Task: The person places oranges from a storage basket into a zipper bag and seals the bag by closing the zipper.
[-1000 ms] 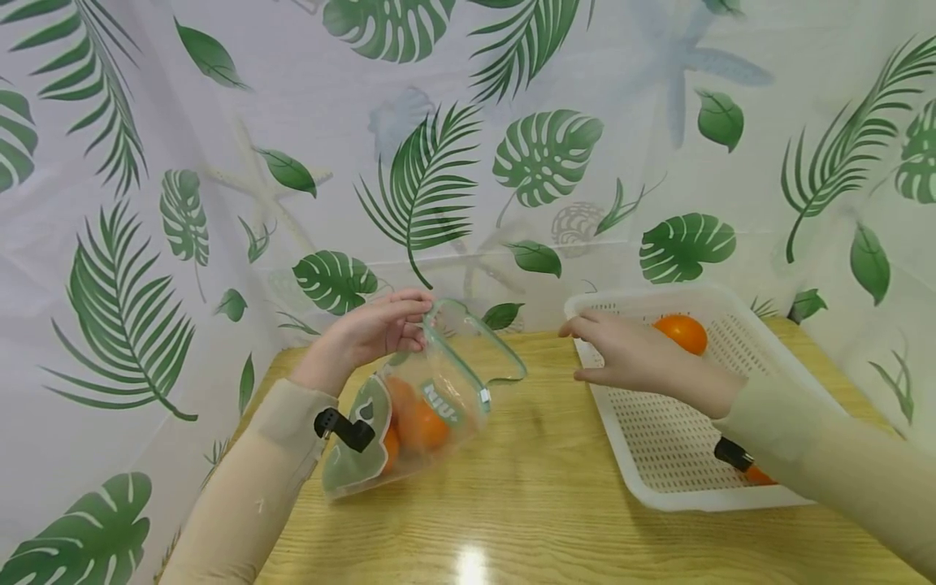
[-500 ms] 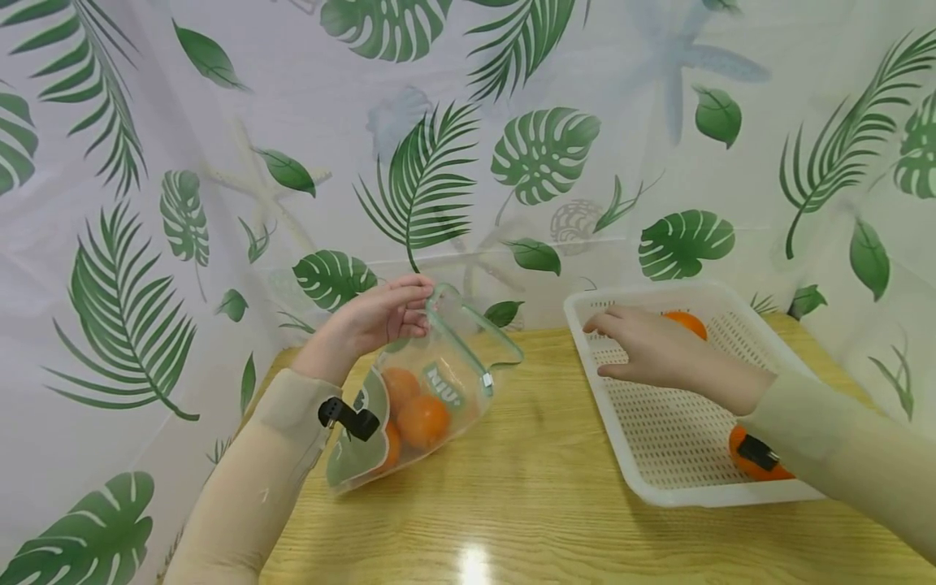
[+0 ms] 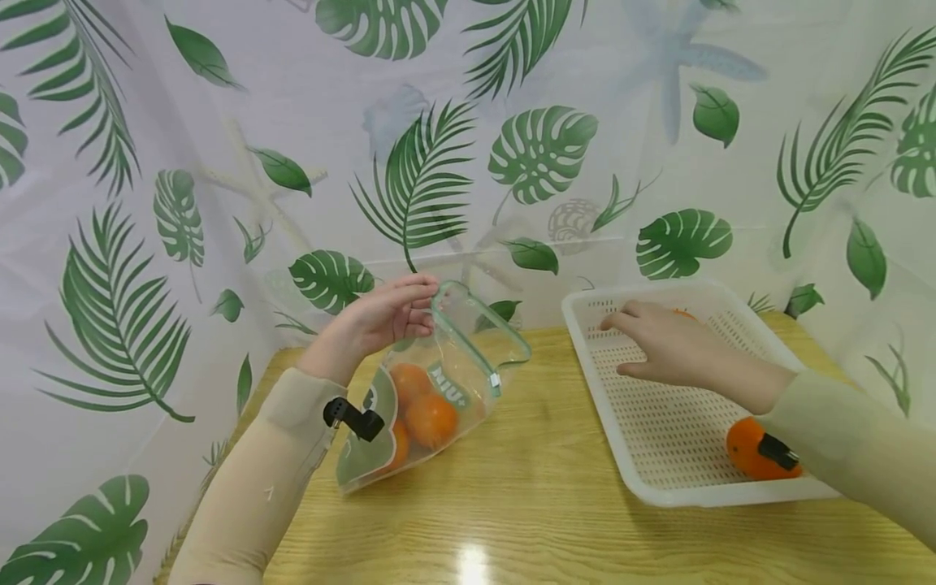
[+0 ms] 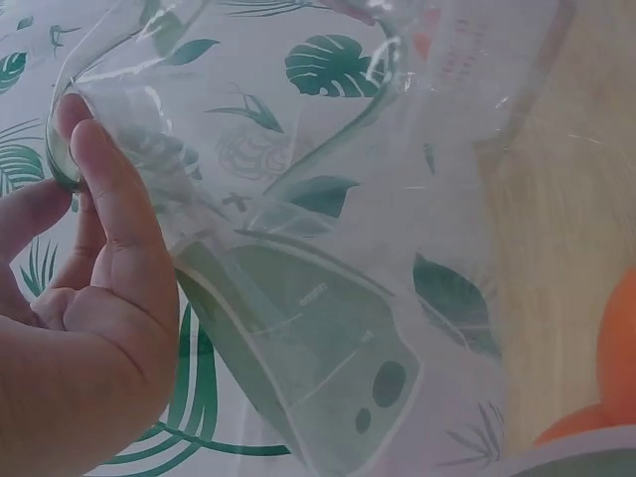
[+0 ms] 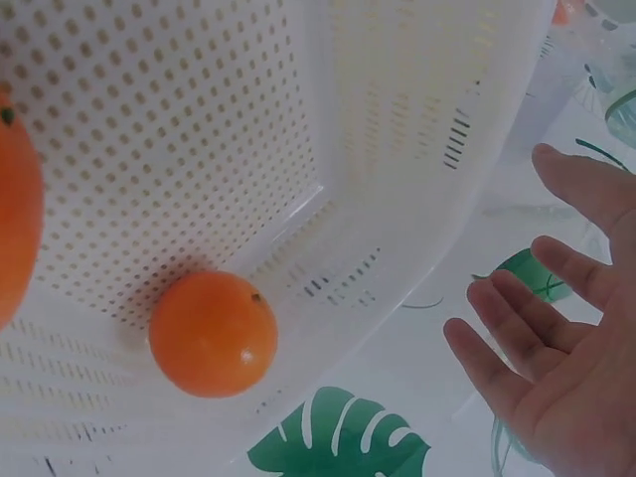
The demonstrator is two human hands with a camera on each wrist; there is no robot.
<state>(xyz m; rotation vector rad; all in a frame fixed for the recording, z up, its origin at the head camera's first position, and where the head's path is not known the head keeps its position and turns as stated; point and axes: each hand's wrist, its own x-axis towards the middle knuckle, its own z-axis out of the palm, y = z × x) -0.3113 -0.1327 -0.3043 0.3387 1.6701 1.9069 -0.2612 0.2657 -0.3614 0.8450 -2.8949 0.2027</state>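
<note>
My left hand (image 3: pixel 391 317) pinches the rim of a clear zip bag (image 3: pixel 468 390) at its green-edged mouth and holds it up over the table. Several oranges (image 3: pixel 431 421) lie at the bottom of the bag. In the left wrist view, thumb and fingers (image 4: pixel 109 189) meet at the bag's edge. My right hand (image 3: pixel 669 345), fingers spread and holding nothing, hovers above a white plastic basket (image 3: pixel 632 479). One orange (image 5: pixel 214 333) sits in the basket's far corner, mostly hidden behind the right hand in the head view. Another orange (image 3: pixel 756 451) lies near the front, partly behind the right wrist.
A wooden table (image 3: pixel 541 504) carries the basket on the right. Behind it hangs a white cloth (image 3: pixel 453 162) with green leaf prints. A white zip slider (image 3: pixel 495 380) sits at the near end of the bag's green seal.
My right hand has moved right, from the basket's left rim to over its inside. More of the near orange now shows, less of the far one. The left hand still holds the bag, slightly raised.
</note>
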